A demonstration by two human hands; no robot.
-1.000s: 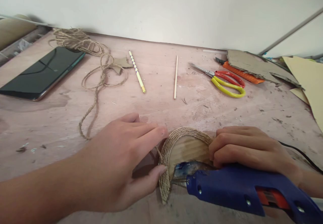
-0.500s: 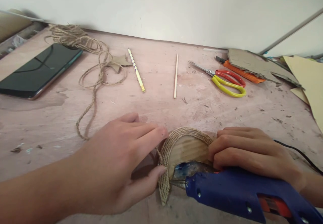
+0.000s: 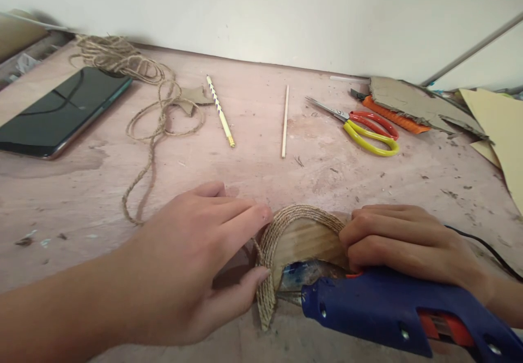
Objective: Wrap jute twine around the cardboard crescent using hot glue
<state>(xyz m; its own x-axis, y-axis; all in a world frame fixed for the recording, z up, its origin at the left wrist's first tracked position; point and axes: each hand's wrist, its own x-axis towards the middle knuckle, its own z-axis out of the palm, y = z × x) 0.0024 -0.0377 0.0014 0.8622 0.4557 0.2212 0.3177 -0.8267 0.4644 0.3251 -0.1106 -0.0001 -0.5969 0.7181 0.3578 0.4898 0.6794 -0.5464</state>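
A curved cardboard piece (image 3: 306, 240) lies low in the middle of the view, its outer rim covered with rows of jute twine (image 3: 267, 254). My left hand (image 3: 204, 259) pinches the twine-covered rim on the left side, with the thumb at the near edge and fingers on the far one. A loose strand runs out from under this hand. My right hand (image 3: 404, 237) has its fingers curled over the right end of the cardboard; its thumb is hidden. In front of it lies a blue hot glue gun (image 3: 368, 308), its metal nozzle near the rim's lower left end.
Behind my left hand are a twine bundle (image 3: 118, 60), a phone (image 3: 61, 115) and a cardboard scrap (image 3: 194, 98). A patterned pencil (image 3: 220, 112), a thin wooden stick (image 3: 285, 123) and scissors (image 3: 368, 131) lie farther back. An orange cutter (image 3: 396, 115) rests by torn cardboard (image 3: 408, 98). A black cable (image 3: 486, 243) runs right.
Almost nothing differs. My right hand and the glue gun have shifted very slightly right; my left hand keeps its grip on the rim.
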